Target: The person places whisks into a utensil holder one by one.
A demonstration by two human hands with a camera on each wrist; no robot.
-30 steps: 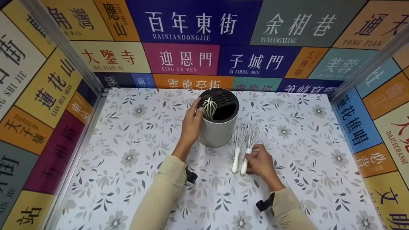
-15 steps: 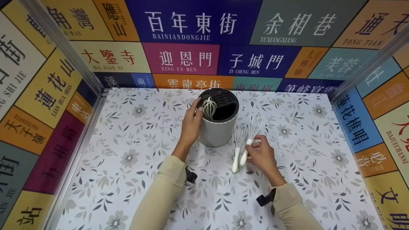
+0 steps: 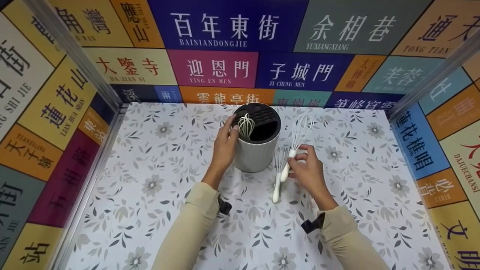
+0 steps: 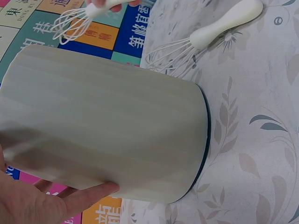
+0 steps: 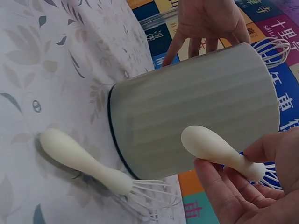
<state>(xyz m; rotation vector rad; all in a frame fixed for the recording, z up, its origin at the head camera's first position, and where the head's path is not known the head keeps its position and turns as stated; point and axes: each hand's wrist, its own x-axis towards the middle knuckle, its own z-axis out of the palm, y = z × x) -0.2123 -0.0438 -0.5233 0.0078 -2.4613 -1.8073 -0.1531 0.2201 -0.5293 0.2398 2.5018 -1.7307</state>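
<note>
Showing only the wire loops of a standing whisk, concealing its handle inside a grey canister. In the right wrist view, losing most of the held whisk's loops behind the right hand; in the left wrist view, cutting its handle off at the top edge. Pinching that white, bulbous-handled, thin-wired whisk between thumb and fingers, holding it tilted, loops up, just right of the canister. Resting the left hand's straightened fingers against the canister's side. Seeing a matching lying whisk on the floral tablecloth.
</note>
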